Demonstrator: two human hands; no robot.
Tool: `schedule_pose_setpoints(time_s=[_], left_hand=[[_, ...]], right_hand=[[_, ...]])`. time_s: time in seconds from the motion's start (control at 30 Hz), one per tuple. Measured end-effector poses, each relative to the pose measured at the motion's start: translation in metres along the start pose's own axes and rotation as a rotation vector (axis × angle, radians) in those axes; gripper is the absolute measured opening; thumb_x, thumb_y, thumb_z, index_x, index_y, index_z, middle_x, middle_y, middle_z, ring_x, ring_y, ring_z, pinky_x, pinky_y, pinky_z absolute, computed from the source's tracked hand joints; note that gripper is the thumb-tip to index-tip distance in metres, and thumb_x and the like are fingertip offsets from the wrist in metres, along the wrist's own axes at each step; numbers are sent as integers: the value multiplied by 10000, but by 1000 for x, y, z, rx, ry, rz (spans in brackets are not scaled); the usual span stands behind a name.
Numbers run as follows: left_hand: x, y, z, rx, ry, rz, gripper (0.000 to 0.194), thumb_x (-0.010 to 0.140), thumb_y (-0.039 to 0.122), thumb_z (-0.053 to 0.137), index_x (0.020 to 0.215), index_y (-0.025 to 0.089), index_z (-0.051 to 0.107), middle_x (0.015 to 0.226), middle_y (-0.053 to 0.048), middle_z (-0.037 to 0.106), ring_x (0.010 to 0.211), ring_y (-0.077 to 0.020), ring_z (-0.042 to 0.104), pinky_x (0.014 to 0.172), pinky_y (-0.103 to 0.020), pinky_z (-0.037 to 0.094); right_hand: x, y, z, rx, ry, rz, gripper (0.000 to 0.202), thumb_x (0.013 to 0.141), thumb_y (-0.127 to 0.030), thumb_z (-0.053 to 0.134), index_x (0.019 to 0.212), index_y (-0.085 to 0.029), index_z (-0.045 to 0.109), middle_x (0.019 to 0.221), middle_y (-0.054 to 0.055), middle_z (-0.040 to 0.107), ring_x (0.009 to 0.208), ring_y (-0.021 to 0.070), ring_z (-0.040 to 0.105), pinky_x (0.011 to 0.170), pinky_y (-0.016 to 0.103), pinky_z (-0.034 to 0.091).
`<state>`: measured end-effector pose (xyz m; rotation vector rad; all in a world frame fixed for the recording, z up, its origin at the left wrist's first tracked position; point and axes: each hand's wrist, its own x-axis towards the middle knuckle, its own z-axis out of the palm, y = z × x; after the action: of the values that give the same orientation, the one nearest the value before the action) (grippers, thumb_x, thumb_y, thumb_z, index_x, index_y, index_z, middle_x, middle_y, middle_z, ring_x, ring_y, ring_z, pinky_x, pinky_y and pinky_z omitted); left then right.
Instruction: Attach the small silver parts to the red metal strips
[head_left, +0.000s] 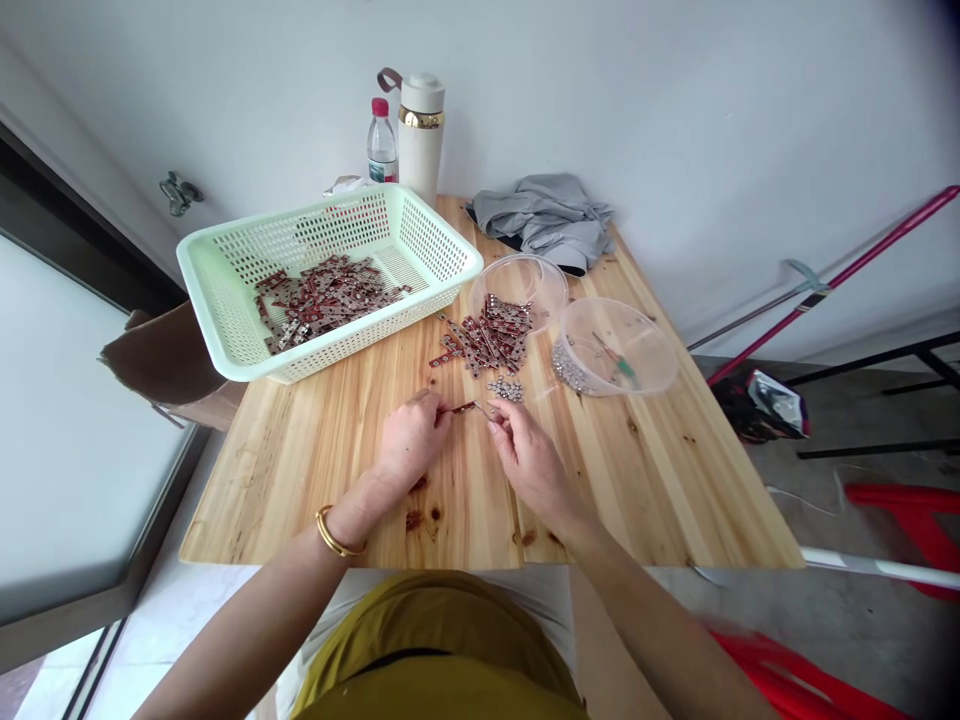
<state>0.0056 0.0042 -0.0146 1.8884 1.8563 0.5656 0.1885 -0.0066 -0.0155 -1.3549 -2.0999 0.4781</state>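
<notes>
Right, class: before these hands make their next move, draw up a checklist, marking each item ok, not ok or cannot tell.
1. Left hand grips the small reddish-brown strip: ok.
2. Right hand holds the thin item by the strip's end: ok.
3. Thin item touches the strip: cannot tell, too small.
4. Small metal pieces lie near the right hand: ok.
5. Those pieces are contained: not ok, they lie loose on the tabletop.
6. Strip is free of defects: cannot tell.
</notes>
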Motion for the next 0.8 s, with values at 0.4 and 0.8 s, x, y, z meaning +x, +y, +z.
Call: schedule_pose_setpoints(time_s=[0.4, 0.8], left_hand=[[-1, 7, 1, 72, -9, -30, 118, 843, 207, 526, 812, 201, 640, 864, -45, 679, 760, -174, 624, 621, -254, 405], [3, 8, -1, 82, -30, -55, 117, 836, 244, 539, 776, 195, 627, 825, -46, 678, 734, -186, 623, 614, -266, 407]], right_hand=[[-2, -6, 11, 0, 0, 51, 227, 931, -179, 421, 972, -216, 641, 911, 71, 630, 887, 207, 618, 796, 348, 495], [-5, -15, 16, -223, -25, 59, 290, 942, -174, 405, 1071, -207, 662, 906, 73, 593, 750, 188, 601, 627, 298, 467]])
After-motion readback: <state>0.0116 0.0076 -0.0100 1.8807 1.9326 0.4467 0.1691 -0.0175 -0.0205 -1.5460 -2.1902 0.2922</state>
